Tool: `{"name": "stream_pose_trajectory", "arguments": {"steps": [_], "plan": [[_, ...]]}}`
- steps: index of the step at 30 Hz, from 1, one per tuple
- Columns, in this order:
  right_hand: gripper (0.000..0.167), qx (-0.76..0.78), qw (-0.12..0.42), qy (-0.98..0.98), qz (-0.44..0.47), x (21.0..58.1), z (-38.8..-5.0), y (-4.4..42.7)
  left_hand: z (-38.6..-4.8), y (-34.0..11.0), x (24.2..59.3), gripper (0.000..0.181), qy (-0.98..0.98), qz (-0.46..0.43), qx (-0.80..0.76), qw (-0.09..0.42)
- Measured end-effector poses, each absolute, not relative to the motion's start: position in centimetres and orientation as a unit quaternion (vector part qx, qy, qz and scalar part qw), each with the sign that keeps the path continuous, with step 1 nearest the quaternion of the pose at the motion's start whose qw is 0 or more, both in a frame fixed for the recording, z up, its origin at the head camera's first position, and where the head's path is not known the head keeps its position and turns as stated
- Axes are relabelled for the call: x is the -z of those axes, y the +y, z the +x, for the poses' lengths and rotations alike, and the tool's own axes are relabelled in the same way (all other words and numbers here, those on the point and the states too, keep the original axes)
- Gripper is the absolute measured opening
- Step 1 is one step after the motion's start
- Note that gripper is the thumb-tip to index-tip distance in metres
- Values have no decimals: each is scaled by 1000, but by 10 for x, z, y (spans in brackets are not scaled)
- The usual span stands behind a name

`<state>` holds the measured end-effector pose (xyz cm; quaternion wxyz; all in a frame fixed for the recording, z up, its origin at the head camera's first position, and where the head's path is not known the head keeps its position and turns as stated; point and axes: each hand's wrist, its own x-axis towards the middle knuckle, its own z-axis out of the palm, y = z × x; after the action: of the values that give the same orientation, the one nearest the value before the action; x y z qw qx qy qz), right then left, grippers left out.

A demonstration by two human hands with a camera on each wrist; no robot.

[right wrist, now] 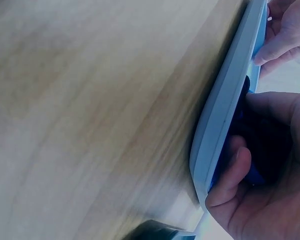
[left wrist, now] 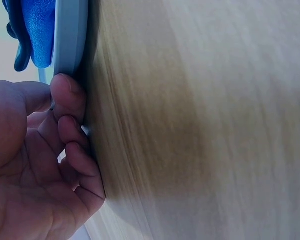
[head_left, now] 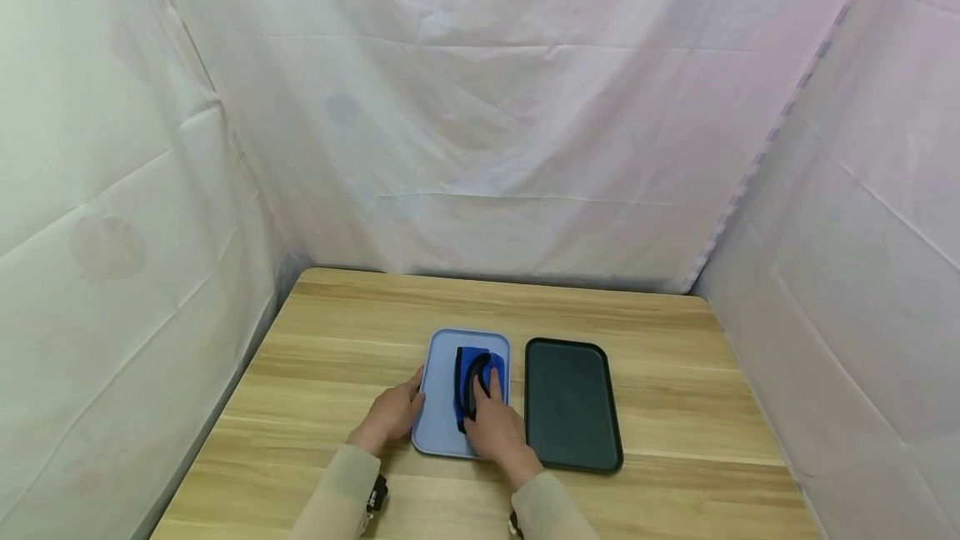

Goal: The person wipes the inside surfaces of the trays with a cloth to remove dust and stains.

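A light blue tray [head_left: 438, 432] lies on the wooden table with a folded blue cloth [head_left: 468, 354], dark along its edge, in it. On the cloth rests a black curved object [head_left: 472, 373]; its exact kind does not show. My right hand [head_left: 497, 427] reaches over the tray's near right side and grips the black object, fingers curled about it in the right wrist view. At the tray's left edge my left hand [head_left: 393, 412] pinches the rim, fingertips [left wrist: 70, 95] against the outer wall. The palm side of the right hand hides part of the object.
A dark green tray [head_left: 572, 407] lies just right of the blue one, a narrow gap between them. Wooden tabletop [head_left: 337, 340] surrounds both trays. White cloth walls [head_left: 487, 148] stand behind the table and at both sides.
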<state>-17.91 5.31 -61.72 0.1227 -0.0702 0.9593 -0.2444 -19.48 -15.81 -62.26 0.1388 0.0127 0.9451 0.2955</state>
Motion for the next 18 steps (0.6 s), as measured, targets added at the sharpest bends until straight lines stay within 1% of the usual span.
{"name": "stream_pose_trajectory", "arguments": {"steps": [6, 18], "plan": [[74, 246, 120, 959, -72, 617, -185, 54, -196, -157, 624, 56, 945, 10, -294, 144], [72, 244, 132, 958, -66, 613, -196, 52, -196, -158, 624, 56, 946, 15, -291, 141]]}}
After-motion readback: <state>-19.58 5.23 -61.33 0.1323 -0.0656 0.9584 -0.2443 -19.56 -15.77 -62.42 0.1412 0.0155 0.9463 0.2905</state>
